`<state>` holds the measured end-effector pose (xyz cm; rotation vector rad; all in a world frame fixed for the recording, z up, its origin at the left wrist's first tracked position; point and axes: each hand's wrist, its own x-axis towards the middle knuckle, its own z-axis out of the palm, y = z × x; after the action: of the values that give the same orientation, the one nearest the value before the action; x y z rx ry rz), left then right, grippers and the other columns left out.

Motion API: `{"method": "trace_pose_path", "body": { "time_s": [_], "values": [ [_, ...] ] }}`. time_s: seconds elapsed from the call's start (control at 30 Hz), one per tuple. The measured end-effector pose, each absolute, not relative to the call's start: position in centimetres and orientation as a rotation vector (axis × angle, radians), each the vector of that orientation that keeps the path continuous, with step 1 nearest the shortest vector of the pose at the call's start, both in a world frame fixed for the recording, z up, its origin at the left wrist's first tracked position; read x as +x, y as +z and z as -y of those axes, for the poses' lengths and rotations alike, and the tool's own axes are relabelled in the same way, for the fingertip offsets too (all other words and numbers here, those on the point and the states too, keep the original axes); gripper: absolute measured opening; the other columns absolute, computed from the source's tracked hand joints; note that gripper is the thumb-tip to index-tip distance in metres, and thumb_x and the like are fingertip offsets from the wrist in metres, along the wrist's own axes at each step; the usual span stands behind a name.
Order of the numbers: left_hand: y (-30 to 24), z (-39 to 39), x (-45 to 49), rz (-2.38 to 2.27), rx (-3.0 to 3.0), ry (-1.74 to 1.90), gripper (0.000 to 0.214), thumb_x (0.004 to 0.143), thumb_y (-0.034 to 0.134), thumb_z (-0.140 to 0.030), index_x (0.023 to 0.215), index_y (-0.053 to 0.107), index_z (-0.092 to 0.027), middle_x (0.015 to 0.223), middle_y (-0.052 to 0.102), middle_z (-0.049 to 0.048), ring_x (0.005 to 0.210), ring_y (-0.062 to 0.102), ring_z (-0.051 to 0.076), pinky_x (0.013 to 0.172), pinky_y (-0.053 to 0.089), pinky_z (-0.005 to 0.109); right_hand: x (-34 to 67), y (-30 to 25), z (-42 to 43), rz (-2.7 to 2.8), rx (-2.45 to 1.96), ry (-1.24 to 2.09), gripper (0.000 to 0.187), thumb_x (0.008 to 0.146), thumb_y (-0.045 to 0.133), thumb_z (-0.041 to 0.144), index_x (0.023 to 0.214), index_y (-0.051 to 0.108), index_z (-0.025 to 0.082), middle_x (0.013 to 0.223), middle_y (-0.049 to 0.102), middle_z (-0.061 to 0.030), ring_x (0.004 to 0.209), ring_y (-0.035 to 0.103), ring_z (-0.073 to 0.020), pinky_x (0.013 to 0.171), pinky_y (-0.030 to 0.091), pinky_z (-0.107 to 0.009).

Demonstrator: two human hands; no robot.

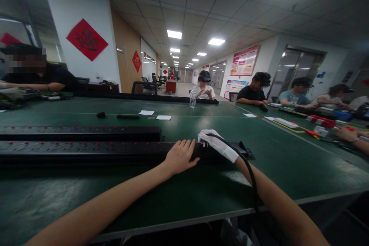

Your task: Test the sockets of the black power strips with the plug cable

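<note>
A long black power strip (86,149) with red-dotted sockets lies across the green table in front of me. My left hand (181,156), bare, grips it near its right end, with fingers over the top and thumb along the near side. My right hand (217,145) wears a white glove and is closed around a black power plug, just right of my left hand. Metal prongs seem to show below the gloved fingers. From the plug a black cable (251,169) arcs over my right wrist and down past the table edge. The glove hides most of the plug.
A second black power strip (80,133) lies parallel just behind. Farther back are white papers (163,117), a small black bar (128,117) and a water bottle (192,99). Co-workers sit around the table; one person's hand (346,133) shows at far right near a red tray (321,121).
</note>
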<state>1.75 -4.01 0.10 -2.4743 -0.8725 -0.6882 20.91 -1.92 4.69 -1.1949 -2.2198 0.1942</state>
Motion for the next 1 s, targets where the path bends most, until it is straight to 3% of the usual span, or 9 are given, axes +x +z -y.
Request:
{"method": "trace_pose_path", "body": {
  "time_s": [0.13,0.33,0.47,0.67,0.83,1.0],
  "values": [
    [0.1,4.0,1.8,0.875,-2.465,-0.689,0.061,0.083,0.036,-0.05,0.124,0.042,-0.005,0.109,0.057,0.0183,0.102,0.051,0.028,0.082,0.039,0.039,21.6,4.4,1.8,2.186,-1.124,0.242,0.031,0.085,0.035,0.034,0.067,0.053,0.016,0.065,0.055,-0.0002,0.061,0.051,-0.0115,0.06,0.041,-0.022],
    [0.1,4.0,1.8,0.876,-2.472,-0.673,0.059,0.084,0.034,-0.049,0.123,0.042,-0.005,0.109,0.056,0.0184,0.102,0.051,0.028,0.081,0.04,0.039,20.8,3.8,2.0,2.183,-1.198,0.009,0.017,0.077,0.047,0.029,0.067,0.055,0.018,0.068,0.057,0.0003,0.063,0.05,-0.0117,0.06,0.039,-0.021],
    [0.2,4.1,1.7,0.877,-2.478,-0.67,0.057,0.084,0.036,-0.049,0.121,0.042,-0.006,0.109,0.056,0.0182,0.102,0.051,0.028,0.08,0.039,0.04,20.3,4.0,3.3,2.194,-1.323,-0.277,0.017,0.08,0.047,0.029,0.077,0.061,0.02,0.075,0.061,-0.0019,0.065,0.055,-0.0131,0.061,0.038,-0.022],
    [0.5,4.2,1.8,0.877,-2.486,-0.66,0.053,0.083,0.039,-0.047,0.118,0.044,-0.008,0.108,0.056,0.0172,0.101,0.051,0.028,0.08,0.04,0.039,20.1,3.8,5.5,2.227,-1.29,-0.375,0.02,0.084,0.044,0.029,0.097,0.059,0.024,0.087,0.061,-0.003,0.074,0.057,-0.0132,0.066,0.039,-0.021],
    [0.4,4.2,1.9,0.884,-2.474,-0.651,0.053,0.082,0.039,-0.047,0.118,0.045,-0.009,0.109,0.056,0.0168,0.101,0.051,0.029,0.079,0.04,0.039,19.8,3.5,6.0,2.178,-1.343,-0.432,0.024,0.087,0.04,0.035,0.085,0.059,0.021,0.083,0.059,-0.0033,0.072,0.057,-0.0126,0.064,0.039,-0.021],
    [0.4,4.2,1.9,0.879,-2.476,-0.647,0.051,0.082,0.04,-0.046,0.118,0.044,-0.01,0.108,0.056,0.016,0.1,0.051,0.028,0.079,0.041,0.039,20.2,3.8,5.7,2.218,-1.314,-0.463,0.024,0.088,0.04,0.036,0.086,0.059,0.021,0.082,0.06,-0.0034,0.073,0.058,-0.0128,0.064,0.038,-0.021]
  ]
}}
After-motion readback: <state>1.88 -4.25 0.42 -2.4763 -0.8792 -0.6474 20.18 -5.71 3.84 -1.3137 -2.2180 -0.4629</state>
